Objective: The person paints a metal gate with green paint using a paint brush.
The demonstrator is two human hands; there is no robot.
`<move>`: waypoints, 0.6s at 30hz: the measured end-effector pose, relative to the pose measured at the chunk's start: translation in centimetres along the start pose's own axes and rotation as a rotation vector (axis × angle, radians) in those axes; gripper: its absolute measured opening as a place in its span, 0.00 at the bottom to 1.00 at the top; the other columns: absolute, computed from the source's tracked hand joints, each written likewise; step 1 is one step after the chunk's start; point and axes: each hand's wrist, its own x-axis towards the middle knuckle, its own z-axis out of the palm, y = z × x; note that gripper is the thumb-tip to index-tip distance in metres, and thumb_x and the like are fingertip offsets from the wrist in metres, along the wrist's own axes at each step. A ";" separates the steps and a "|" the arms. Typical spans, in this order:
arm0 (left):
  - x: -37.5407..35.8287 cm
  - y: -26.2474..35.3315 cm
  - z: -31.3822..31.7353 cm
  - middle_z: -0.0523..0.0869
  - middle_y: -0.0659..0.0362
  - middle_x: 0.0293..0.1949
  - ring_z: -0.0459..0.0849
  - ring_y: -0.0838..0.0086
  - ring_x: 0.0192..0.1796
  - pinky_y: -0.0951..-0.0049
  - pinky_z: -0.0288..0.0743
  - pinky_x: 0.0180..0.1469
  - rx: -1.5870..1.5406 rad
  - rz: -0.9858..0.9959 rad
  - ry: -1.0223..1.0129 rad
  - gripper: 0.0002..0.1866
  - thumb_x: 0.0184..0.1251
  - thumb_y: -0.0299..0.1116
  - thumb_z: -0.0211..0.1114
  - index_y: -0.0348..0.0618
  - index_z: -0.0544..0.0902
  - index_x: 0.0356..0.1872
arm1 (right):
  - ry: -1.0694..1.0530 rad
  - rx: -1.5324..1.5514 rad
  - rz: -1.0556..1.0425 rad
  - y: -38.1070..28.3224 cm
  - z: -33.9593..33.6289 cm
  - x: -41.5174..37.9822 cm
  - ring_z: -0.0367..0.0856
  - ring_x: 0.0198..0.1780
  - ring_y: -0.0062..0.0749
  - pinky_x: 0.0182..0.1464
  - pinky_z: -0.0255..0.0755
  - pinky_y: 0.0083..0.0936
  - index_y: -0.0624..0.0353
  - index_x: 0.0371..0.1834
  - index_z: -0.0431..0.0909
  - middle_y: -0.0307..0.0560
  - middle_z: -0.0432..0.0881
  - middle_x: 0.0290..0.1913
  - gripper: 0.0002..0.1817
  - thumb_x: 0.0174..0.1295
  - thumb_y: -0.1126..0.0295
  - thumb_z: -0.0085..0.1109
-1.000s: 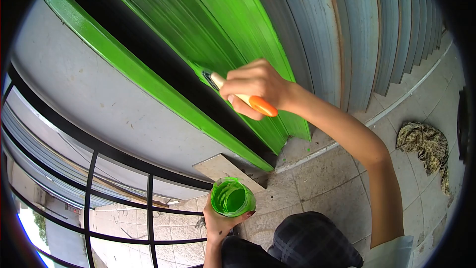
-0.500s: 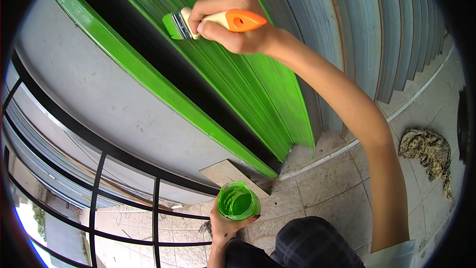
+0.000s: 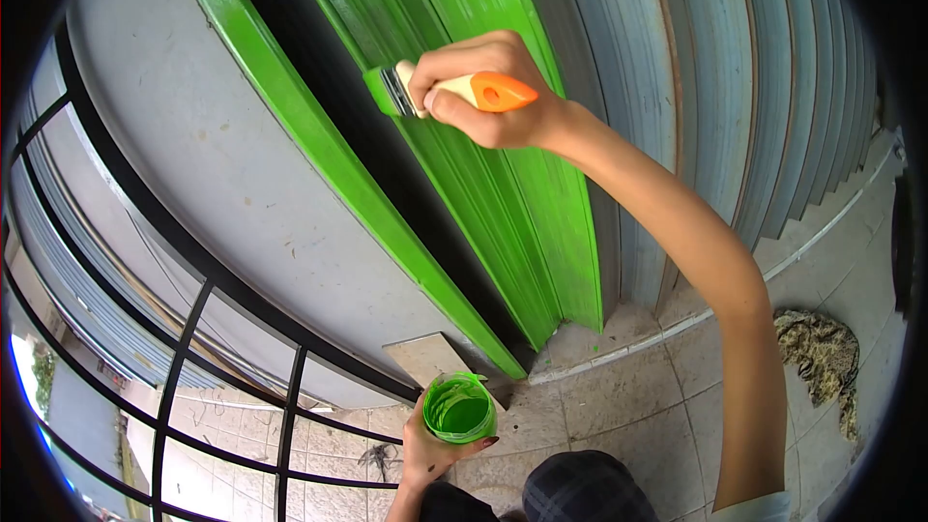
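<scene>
My right hand (image 3: 488,92) grips a paintbrush (image 3: 488,94) by its pale wooden handle, which ends in an orange tip. Green paint coats the bristles, and they press against the edge of a ridged metal panel (image 3: 464,203) painted green. Low in the view, my left hand (image 3: 425,454) is wrapped around a clear jar (image 3: 460,408) with green paint inside and smeared on its rim. Beside the ridged panel, across a dark gap, runs a green frame strip (image 3: 329,169).
Unpainted grey folded shutter panels (image 3: 628,97) stand to the right. A black metal grid (image 3: 198,319) and a grey wall panel (image 3: 232,164) are on the left. A crumpled patterned cloth (image 3: 820,358) lies on the tiled floor (image 3: 619,401). A small board (image 3: 425,358) leans near the jar.
The view has shifted, so the panels sit lower and the upper part further right. My right hand and the brush have moved down along the panel edge. The jar stays in my left hand.
</scene>
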 end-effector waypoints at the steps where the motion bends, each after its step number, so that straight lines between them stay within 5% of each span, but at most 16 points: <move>1: 0.1 -0.4 0.0 0.86 0.54 0.48 0.84 0.74 0.50 0.71 0.77 0.57 -0.016 0.038 0.005 0.46 0.34 0.36 0.86 0.31 0.72 0.59 | 0.062 -0.035 -0.036 -0.3 -0.2 1.3 0.73 0.16 0.32 0.20 0.63 0.26 0.55 0.18 0.76 0.39 0.76 0.15 0.05 0.48 0.71 0.54; 10: -0.3 -1.0 -0.7 0.85 0.50 0.50 0.85 0.67 0.54 0.69 0.76 0.58 0.069 0.031 0.051 0.55 0.30 0.49 0.86 0.30 0.70 0.62 | -0.440 -0.100 0.055 -3.4 1.6 -8.6 0.74 0.15 0.34 0.18 0.67 0.27 0.57 0.19 0.76 0.42 0.77 0.17 0.01 0.44 0.75 0.57; 18: 0.1 -1.4 -1.2 0.84 0.48 0.51 0.84 0.63 0.55 0.66 0.77 0.58 0.097 0.020 0.042 0.56 0.29 0.50 0.85 0.32 0.70 0.63 | -0.158 -0.235 -0.076 -1.8 0.4 -1.0 0.72 0.15 0.32 0.17 0.65 0.25 0.58 0.21 0.77 0.41 0.76 0.17 0.01 0.45 0.77 0.57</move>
